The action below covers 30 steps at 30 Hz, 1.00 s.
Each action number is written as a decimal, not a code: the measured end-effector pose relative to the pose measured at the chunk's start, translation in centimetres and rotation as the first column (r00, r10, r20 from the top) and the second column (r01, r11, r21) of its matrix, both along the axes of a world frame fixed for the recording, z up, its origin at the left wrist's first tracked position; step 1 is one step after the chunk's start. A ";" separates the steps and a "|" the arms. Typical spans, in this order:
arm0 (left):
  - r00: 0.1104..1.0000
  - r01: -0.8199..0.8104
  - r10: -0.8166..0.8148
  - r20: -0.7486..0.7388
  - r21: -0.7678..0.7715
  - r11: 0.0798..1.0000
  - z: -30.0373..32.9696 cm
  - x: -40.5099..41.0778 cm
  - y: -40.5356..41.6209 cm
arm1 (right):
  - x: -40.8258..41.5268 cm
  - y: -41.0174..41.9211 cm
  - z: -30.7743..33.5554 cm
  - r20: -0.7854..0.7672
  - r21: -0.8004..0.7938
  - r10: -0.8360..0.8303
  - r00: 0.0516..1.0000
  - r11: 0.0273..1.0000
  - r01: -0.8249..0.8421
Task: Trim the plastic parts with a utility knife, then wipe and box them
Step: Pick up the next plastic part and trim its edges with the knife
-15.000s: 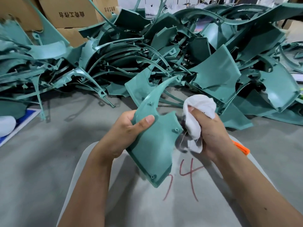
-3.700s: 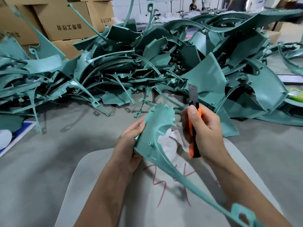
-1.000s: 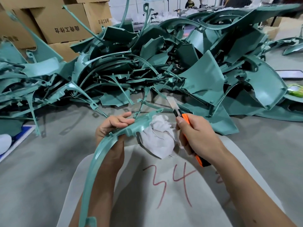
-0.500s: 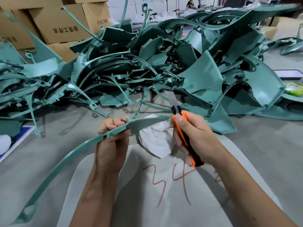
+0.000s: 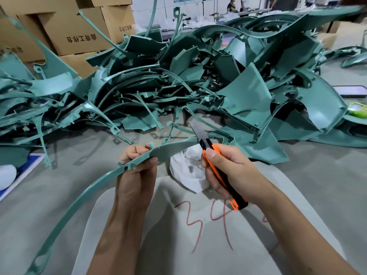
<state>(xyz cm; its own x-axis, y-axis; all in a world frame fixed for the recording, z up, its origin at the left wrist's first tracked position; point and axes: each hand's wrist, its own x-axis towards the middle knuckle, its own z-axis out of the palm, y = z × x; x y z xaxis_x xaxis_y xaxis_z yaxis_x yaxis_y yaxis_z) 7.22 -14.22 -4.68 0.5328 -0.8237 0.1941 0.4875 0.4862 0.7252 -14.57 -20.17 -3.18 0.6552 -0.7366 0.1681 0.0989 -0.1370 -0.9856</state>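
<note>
Knife [image 5: 216,161] blade against hand-held green strip [image 5: 95,187]

Only readable stuff: a big red hand-drawn "34" on the grey sheet [image 5: 198,245] near the camera. The cardboard boxes [image 5: 79,32] at back left have black Chinese characters printed on them, but they show upside down and I can't make them out.
</note>
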 end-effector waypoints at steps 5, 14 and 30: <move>0.997 0.009 -0.006 -0.081 0.042 0.999 -0.3 0.8 -0.2 | -0.2 -1.0 -0.3 -0.223 -0.062 -0.180 0.958 0.983 0.171; 0.995 -0.104 0.104 -0.004 0.051 0.993 0.6 -1.0 -0.5 | 0.1 -1.9 -1.5 -0.057 -0.281 -0.467 0.883 0.856 0.434; 0.962 -0.025 0.072 -0.264 0.178 0.984 1.3 -3.2 -0.6 | 2.3 0.1 -1.9 -0.044 -0.795 -0.325 0.945 0.584 0.164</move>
